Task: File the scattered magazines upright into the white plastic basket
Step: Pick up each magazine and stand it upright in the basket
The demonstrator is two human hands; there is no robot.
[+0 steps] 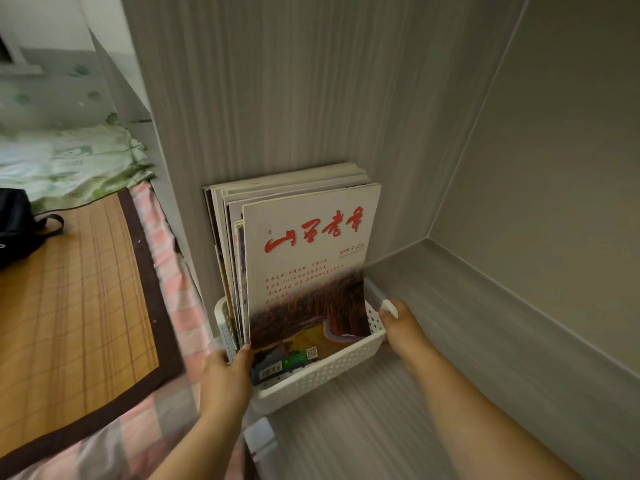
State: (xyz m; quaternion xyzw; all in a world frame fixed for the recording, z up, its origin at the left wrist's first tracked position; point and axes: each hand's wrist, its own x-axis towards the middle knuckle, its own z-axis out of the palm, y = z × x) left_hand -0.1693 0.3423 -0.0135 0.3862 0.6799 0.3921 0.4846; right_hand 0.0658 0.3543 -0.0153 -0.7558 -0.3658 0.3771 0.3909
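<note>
A white perforated plastic basket sits on a grey shelf against the left side panel. Several magazines stand upright in it, leaning back. The front magazine has a pale cover with red brush lettering and a dark reddish picture below. My left hand grips the basket's near left corner, fingers curled over the rim beside the front magazine's lower edge. My right hand holds the basket's right end, thumb hooked over the rim; its other fingers are hidden behind the basket.
The grey shelf is a niche with a back wall and a right wall. To the left lies a bed with a bamboo mat, a pink checked sheet, a green patterned quilt and a black bag.
</note>
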